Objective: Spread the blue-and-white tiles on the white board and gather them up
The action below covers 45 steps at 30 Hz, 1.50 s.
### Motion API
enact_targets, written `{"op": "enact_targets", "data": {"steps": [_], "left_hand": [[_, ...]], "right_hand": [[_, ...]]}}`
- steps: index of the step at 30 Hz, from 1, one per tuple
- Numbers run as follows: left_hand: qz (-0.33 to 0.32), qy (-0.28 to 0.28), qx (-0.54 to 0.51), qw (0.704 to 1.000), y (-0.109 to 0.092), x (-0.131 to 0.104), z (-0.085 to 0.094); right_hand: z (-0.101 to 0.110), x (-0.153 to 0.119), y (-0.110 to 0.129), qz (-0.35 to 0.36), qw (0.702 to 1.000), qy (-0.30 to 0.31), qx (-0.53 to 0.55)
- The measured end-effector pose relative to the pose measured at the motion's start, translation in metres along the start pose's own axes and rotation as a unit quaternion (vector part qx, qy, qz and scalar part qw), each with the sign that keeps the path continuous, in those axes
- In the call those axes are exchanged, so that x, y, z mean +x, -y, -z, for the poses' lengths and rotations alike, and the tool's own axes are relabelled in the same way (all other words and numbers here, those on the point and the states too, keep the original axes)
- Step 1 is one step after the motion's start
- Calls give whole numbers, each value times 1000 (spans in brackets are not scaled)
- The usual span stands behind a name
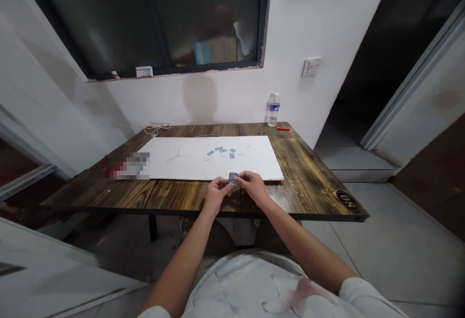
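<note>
Just past the front edge of a white board (174, 169), both my hands meet over a small blue lattice-like piece (233, 177). My left hand (216, 194) pinches its left side between thumb and fingers. On the other side, my right hand (255, 188) is closed on it too, with the fingertips covering part of it. Whether it is one piece or a few joined together is too small to tell. Several similar loose blue pieces (223, 150) lie scattered on the board, beyond my hands. Thin dark lines mark the board's surface.
The board rests on a dark wooden table (312, 182). A clear water bottle (273, 110) and a red pen-like stick (283, 128) are at the back right. A white cable (157, 127) lies back left. A blurred-out item (129, 166) covers the board's left end.
</note>
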<state>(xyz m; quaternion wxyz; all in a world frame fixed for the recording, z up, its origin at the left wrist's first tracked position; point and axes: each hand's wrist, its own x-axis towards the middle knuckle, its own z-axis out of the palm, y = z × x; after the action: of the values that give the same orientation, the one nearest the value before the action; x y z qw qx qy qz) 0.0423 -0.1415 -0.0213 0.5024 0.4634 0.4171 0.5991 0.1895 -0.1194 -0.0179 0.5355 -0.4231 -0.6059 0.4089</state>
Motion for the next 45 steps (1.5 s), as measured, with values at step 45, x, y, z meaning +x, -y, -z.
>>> {"op": "enact_targets", "data": {"steps": [45], "left_hand": [[-30, -83, -51, 995, 9, 9, 1]], "right_hand": [[35, 36, -11, 215, 799, 207, -522]]}}
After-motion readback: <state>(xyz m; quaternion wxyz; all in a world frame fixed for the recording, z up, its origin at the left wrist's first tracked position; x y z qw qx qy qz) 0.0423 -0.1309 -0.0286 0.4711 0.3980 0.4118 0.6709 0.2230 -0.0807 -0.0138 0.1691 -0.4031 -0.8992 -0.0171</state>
